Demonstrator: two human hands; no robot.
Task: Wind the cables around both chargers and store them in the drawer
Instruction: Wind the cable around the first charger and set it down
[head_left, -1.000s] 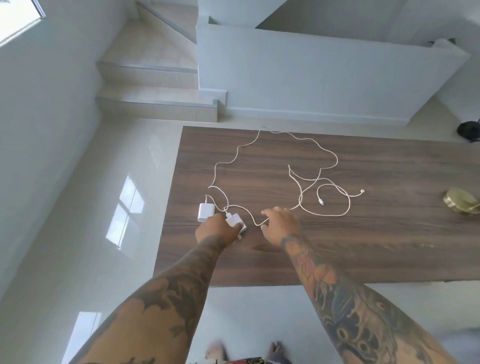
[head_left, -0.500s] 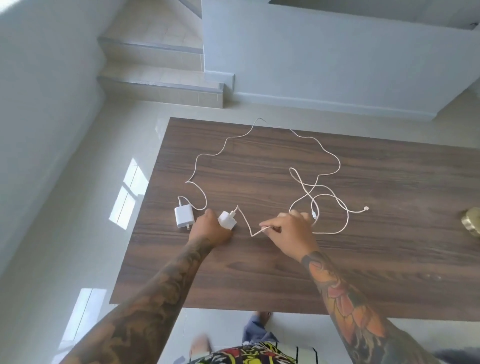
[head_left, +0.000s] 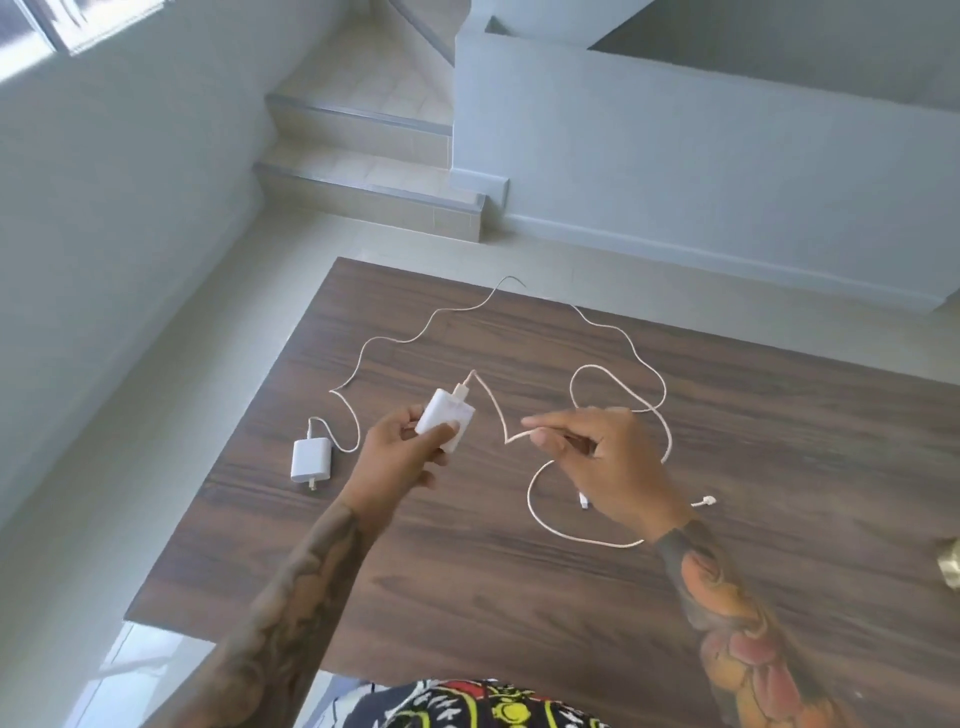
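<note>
Left hand (head_left: 402, 452) gripping one charger (head_left: 445, 419) above the table (head_left: 779, 426), right hand (head_left: 605, 465) pinching its cable (head_left: 496, 413), second charger (head_left: 310, 460) lying left: likely snagging where both cables' loops cross, dragging that one off the edge.

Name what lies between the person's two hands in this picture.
In the head view, a bent stretch of white cable runs from the charger held by the left hand to the right hand's pinch.
</note>
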